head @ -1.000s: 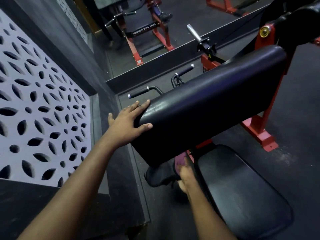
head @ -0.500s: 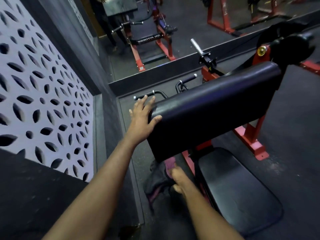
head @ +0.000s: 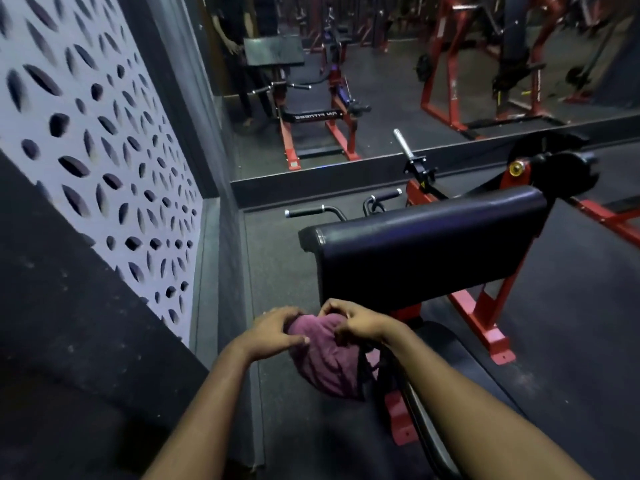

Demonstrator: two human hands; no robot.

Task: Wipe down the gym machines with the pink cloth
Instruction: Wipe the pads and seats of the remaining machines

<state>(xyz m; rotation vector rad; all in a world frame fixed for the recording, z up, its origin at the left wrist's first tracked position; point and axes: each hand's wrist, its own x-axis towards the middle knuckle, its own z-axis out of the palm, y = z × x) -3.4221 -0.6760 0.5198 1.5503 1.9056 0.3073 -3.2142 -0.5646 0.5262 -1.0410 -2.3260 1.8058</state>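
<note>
Both the left hand (head: 273,332) and the right hand (head: 360,322) grasp the crumpled pink fabric cloth (head: 329,362), fingers curled over its top. It hangs bunched between and below them, just beneath the long black padded vinyl rest (head: 415,258) beyond the right hand.

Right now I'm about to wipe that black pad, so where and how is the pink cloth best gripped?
Take the pink cloth by its bunched top, from above, where the left hand and right hand hold it. The rest hangs loose below them, so gathering that top into one palm would probably leave a free face to press on the black pad.
</note>
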